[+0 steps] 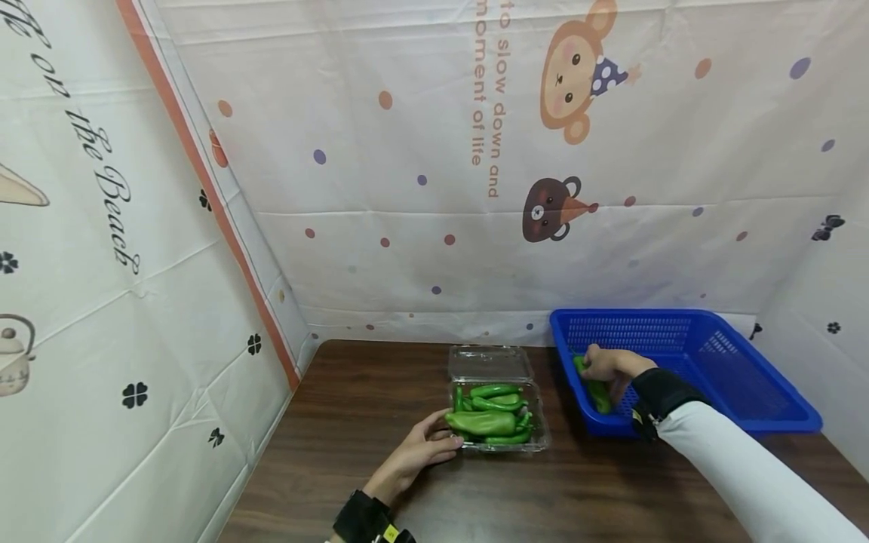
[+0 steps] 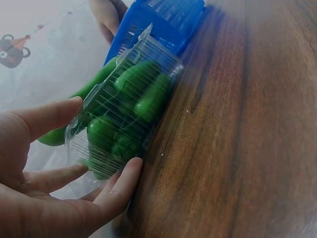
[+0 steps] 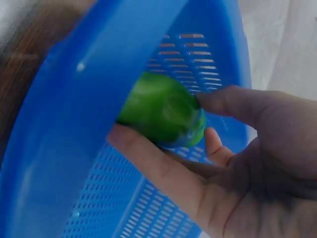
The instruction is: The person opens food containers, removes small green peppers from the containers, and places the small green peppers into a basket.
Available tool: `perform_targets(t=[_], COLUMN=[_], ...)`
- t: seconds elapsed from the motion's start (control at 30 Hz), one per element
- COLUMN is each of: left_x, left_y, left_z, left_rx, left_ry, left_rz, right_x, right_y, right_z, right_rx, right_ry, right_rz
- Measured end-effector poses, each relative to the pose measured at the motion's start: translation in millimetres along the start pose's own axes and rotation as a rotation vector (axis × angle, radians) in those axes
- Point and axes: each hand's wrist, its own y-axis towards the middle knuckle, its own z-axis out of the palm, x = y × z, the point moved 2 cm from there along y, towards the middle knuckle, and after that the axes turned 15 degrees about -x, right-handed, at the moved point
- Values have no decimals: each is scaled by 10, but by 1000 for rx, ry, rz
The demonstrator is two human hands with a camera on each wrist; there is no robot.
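Pepper (image 3: 163, 111) | right hand (image 1: 607, 366) holds in basket (image 1: 747, 392) | left hand (image 1: 424, 449) steadies clamshell (image 1: 536, 437)

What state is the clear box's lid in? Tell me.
Open. The lid lies folded back behind the box, so the green peppers are uncovered. The left hand touches the box's near-left corner.

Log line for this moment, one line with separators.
left hand: steadies clear box of green peppers | right hand: holds green pepper inside blue basket | box lid open
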Motion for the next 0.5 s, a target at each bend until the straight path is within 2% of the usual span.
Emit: perform_targets(t=[0.2,0.4,0.5], left_x=[-3,-20,-17], left_y=[4,-1,1], left_z=[-3,0,-2], left_rx=[-1,4,-5], left_ry=[0,1,-2], left_rz=[2,7,2], right_x=[-44,-132,-166], right_y=[86,160,178], right_z=[41,83,96], right_rx=[96,162,190], right_ry=[15,-73,-45], right_rz=[11,8,29])
